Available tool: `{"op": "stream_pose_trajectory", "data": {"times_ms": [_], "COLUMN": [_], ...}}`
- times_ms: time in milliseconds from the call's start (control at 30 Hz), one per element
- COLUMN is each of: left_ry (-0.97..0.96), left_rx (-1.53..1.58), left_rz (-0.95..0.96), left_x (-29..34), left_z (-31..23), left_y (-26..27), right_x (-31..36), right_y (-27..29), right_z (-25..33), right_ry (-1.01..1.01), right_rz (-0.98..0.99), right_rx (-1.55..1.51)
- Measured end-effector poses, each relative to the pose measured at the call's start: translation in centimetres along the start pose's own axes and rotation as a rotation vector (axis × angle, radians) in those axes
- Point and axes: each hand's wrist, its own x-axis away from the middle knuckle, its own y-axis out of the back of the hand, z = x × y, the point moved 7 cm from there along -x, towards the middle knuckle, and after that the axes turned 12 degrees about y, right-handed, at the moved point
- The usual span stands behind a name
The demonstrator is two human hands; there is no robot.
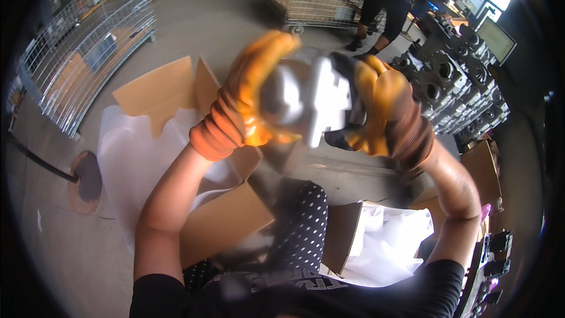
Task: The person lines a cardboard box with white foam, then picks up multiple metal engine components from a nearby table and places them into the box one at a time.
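Note:
Raised in front of me, a shiny metal machine part (pixel 327 97) with a bright flange and a rounded end is smeared by motion, and its exact kind cannot be made out. My left hand (pixel 247 94), in a yellow-orange work glove, grips its rounded end. On the other side my right hand (pixel 379 106), gloved alike, is wrapped round its dark end. Below my left forearm stands an open cardboard box (pixel 226 215) with white foam sheet (pixel 132 153) spilling over its sides. A second cardboard box (pixel 340 229) sits by my right leg, white wrapping (pixel 388 235) inside it.
Stacked grey metal castings (pixel 453 76) fill the right side, near a monitor (pixel 496 38). A wire cage (pixel 94 53) stands at left, a wheeled wire cage (pixel 321 0) at the back. Beside that is a person (pixel 391 3) in dark clothes. A round stand base (pixel 87 182) lies at left.

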Motion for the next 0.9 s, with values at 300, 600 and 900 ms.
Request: {"op": "stream_pose_trajectory", "data": {"times_ms": [300, 600, 900], "left_ry": [0.83, 0.934, 1.293], "left_rx": [1.117, 1.028, -0.513], "left_rz": [-0.304, -0.432, -0.421], "left_x": [10.3, 17.0, 25.4], "left_z": [3.1, 6.9, 8.6], "left_y": [4.8, 14.1, 27.8], "right_x": [-7.5, -15.7, -24.2], "right_y": [-7.3, -18.0, -27.6], "right_z": [-1.0, 12.4, 16.6], "right_ry": [-0.087, -0.189, -0.468], "right_rz": [0.112, -0.183, -0.066], "right_rx": [-1.236, -1.92, -2.556]}}
